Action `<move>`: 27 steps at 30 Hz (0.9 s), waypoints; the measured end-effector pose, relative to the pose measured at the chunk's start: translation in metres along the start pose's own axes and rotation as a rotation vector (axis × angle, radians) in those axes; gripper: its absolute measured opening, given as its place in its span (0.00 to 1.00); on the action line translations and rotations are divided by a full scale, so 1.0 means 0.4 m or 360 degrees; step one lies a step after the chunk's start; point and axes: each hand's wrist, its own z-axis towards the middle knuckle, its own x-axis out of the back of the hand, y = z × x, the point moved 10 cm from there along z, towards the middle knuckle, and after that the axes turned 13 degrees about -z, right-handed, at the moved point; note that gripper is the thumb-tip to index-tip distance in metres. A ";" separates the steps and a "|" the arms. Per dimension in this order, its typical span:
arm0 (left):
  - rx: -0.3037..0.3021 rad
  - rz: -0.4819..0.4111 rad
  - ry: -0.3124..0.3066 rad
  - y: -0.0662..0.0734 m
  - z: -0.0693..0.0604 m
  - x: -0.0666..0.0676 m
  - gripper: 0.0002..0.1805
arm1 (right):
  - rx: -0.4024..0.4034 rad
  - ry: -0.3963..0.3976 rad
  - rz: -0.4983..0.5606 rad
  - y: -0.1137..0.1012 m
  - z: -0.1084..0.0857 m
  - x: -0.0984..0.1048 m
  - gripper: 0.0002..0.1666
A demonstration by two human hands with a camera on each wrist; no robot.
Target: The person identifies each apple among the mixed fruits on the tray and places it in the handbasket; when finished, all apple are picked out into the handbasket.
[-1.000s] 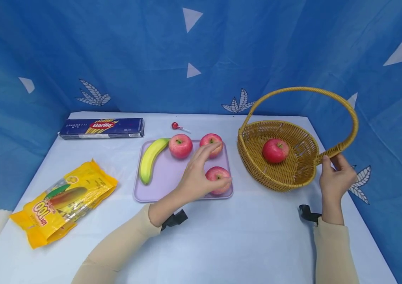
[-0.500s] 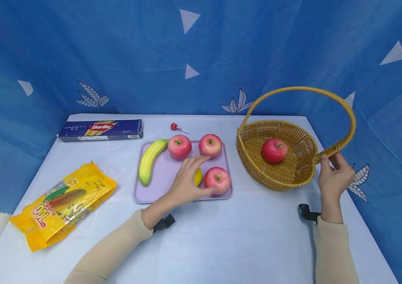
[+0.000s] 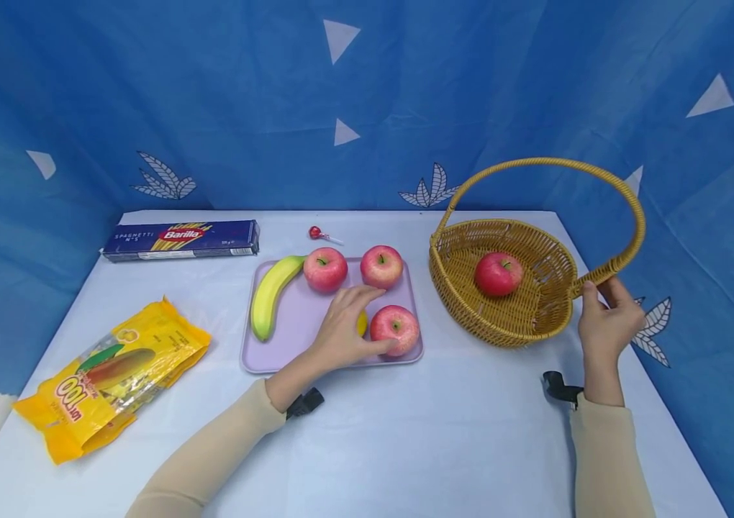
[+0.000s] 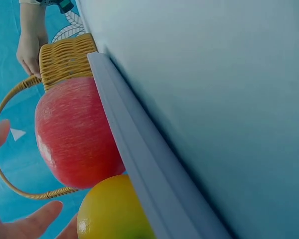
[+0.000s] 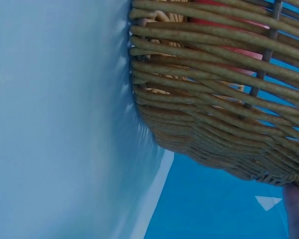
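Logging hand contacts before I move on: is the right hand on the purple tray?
No, the right hand grips the basket at the foot of its handle.

Basket [image 3: 503, 316] common to all views

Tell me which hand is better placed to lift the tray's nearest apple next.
Probably the left hand: it is over the tray, thumb close to that apple, while the right hand, farther off, holds the basket.

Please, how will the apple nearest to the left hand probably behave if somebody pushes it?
The apple is round, so it would probably roll. Its glossy skin may feel slippery. The raised rim of the tray might stop a gentle roll.
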 end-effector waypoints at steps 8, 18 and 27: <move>0.0032 0.0052 -0.0049 -0.010 0.003 -0.013 0.44 | -0.0003 -0.0010 0.0009 -0.002 -0.001 -0.001 0.18; 0.0049 0.0046 -0.0076 -0.020 0.003 -0.021 0.46 | 0.0025 0.0018 0.0020 -0.007 -0.002 0.004 0.18; 0.0041 0.0069 -0.0101 -0.022 0.006 -0.030 0.48 | 0.0044 0.0033 0.0025 -0.011 -0.003 0.006 0.17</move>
